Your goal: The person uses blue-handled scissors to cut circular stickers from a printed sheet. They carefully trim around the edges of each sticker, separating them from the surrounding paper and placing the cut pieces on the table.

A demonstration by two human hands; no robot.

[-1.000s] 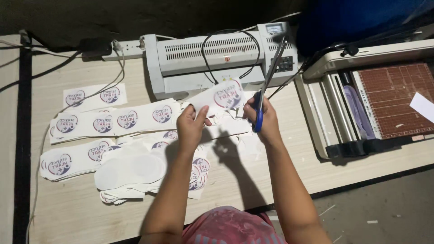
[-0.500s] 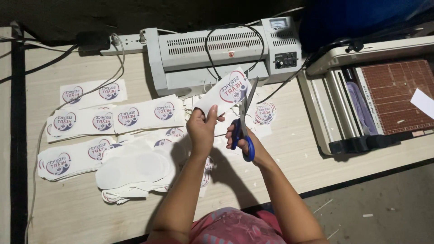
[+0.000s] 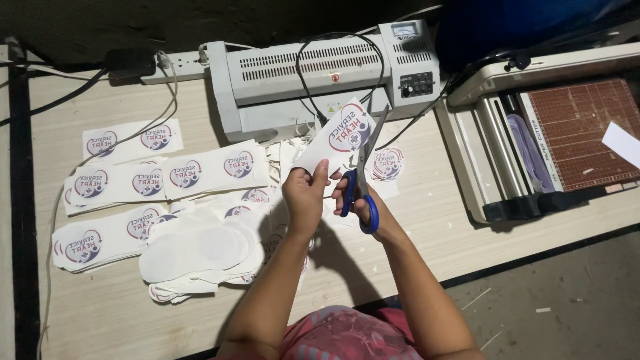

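Note:
My left hand pinches the lower edge of a white laminated sheet printed with a round emblem, holding it up above the wooden table. My right hand grips blue-handled scissors. Their blades point up and away, with the edge against the sheet's right side beside the emblem.
A grey laminator stands at the back with a black cable over it. A paper trimmer sits at the right. Strips of printed emblem sheets and a pile of white cut-outs lie at the left. A power strip is at the far edge.
The scissors, first raised high beside the sheet, came down and in. My hands drew together and the blades now meet the sheet's edge.

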